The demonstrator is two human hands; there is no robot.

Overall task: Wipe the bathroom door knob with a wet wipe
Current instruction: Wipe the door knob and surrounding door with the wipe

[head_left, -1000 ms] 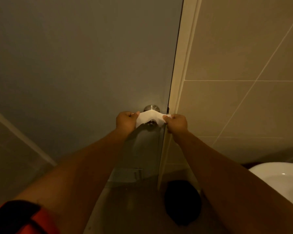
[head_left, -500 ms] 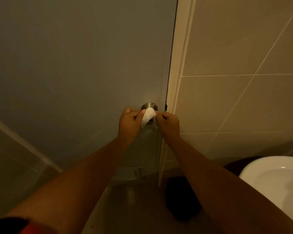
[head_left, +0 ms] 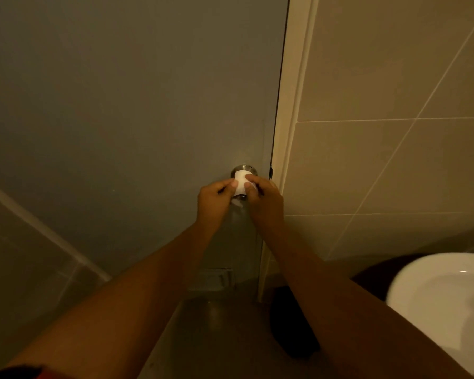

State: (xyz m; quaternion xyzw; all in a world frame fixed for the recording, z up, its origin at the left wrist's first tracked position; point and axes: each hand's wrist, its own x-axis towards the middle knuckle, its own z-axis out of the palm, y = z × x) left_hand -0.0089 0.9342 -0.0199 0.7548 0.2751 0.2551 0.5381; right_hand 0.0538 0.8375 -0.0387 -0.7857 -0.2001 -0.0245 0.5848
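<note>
A round metal door knob (head_left: 247, 169) sits on the grey door (head_left: 126, 110), close to its right edge. A white wet wipe (head_left: 240, 183) is wrapped over the knob and hides most of it; only the metal rim at the door shows. My left hand (head_left: 213, 201) pinches the wipe from the left. My right hand (head_left: 263, 197) pinches it from the right. Both thumbs press on the wipe and the two hands almost touch.
A pale door frame (head_left: 293, 127) runs down just right of the knob, with beige wall tiles (head_left: 381, 165) beyond. A white toilet bowl (head_left: 443, 302) fills the lower right. A dark object (head_left: 290, 324) lies on the floor below the frame.
The wipe was stretched flat between my hands over the knob; both hands have come together and folded it around the knob. The view shifted slightly right and down.
</note>
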